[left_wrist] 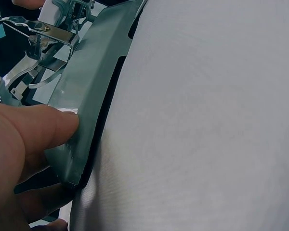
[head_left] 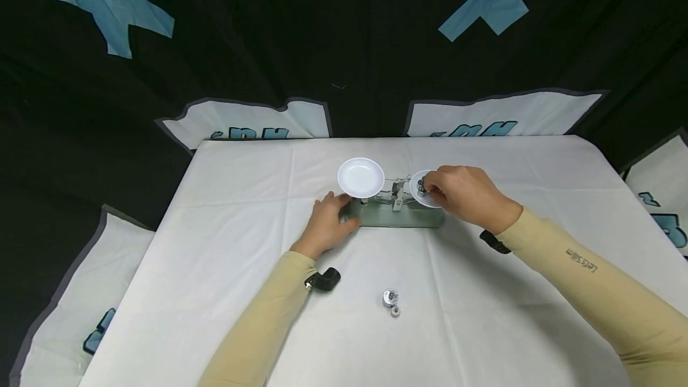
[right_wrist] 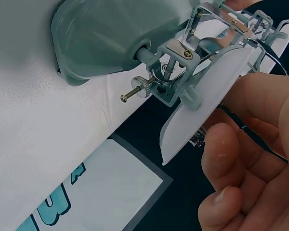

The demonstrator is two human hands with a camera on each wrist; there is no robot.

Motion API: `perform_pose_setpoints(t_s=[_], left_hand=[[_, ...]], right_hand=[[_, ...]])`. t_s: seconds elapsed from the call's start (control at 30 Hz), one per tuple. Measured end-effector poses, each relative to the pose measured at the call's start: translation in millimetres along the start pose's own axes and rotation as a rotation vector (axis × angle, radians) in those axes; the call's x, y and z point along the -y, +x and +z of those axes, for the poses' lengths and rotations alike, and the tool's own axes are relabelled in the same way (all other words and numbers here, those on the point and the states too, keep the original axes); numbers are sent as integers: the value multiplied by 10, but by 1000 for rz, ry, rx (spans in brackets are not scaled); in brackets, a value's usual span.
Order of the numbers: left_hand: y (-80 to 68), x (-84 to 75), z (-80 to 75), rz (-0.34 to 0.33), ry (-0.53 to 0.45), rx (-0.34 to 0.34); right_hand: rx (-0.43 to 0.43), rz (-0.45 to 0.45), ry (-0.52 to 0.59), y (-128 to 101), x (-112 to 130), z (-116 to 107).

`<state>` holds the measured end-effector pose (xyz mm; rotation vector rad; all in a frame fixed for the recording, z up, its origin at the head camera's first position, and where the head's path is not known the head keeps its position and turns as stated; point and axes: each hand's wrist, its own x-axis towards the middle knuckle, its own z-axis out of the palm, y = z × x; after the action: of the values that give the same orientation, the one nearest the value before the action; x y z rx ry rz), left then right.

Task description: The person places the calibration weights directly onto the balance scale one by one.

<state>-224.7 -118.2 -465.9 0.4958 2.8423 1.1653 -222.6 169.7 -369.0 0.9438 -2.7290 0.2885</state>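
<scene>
A two-pan balance scale with a green base [head_left: 398, 218] stands on the white-covered table. My left hand [head_left: 326, 226] grips the left end of that base, its thumb [left_wrist: 53, 125] lying on the green face. The left white pan [head_left: 361, 177] holds nothing. Over the right white pan [head_left: 429, 202], my right hand [head_left: 466, 194] has curled fingers around a small metal weight [head_left: 421, 184]. Most of the weight is hidden by the fingers; a bit of shiny metal [right_wrist: 197, 138] shows beside the pan's rim in the right wrist view.
Nearer to me on the table lie a larger round metal weight [head_left: 390, 297] and a smaller one [head_left: 395, 311] touching or close to it. A screw with a knurled nut [right_wrist: 140, 86] sticks out from the scale's beam. Black cloth [head_left: 365, 64] hangs beyond the table.
</scene>
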Motion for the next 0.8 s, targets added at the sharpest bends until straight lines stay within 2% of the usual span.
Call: perform_pose_setpoints(t_s=[0.8], left_hand=[[5, 12, 11, 11, 13, -5]], right_hand=[[-35, 4, -11, -26, -3, 9]])
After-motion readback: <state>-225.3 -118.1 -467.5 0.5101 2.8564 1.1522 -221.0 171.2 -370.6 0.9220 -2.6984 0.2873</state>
